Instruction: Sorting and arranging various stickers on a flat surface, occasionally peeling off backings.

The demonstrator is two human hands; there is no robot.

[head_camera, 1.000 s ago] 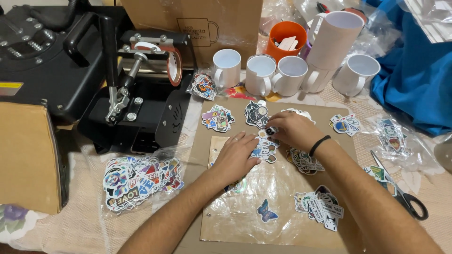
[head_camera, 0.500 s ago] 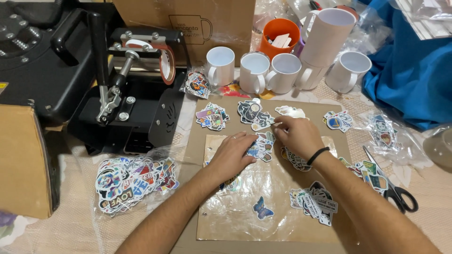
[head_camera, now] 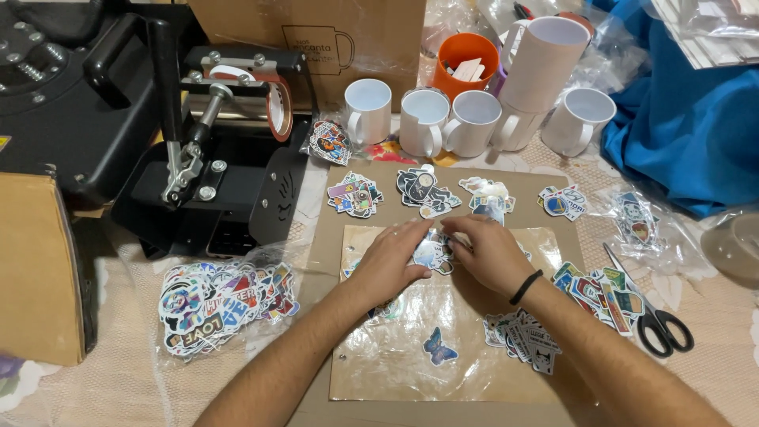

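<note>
white mugs [head_camera: 427, 120] lined up, orange cup [head_camera: 466, 57] behind, blue cloth [head_camera: 672, 134] at the side. multicoloured stickers [head_camera: 354, 195] on brown cardboard [head_camera: 316, 237]; a blue butterfly sticker [head_camera: 436, 346], perhaps purple-tinged.

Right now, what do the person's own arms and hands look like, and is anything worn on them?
Both forearms are bare, with no sleeves in view. The left hand wears a thin ring on one finger. The right hand has no ring that shows; a black band circles its wrist. No gloves, no watch.

A table covered with a pale lace cloth [head_camera: 103, 387] fills the view under even indoor light.
</note>
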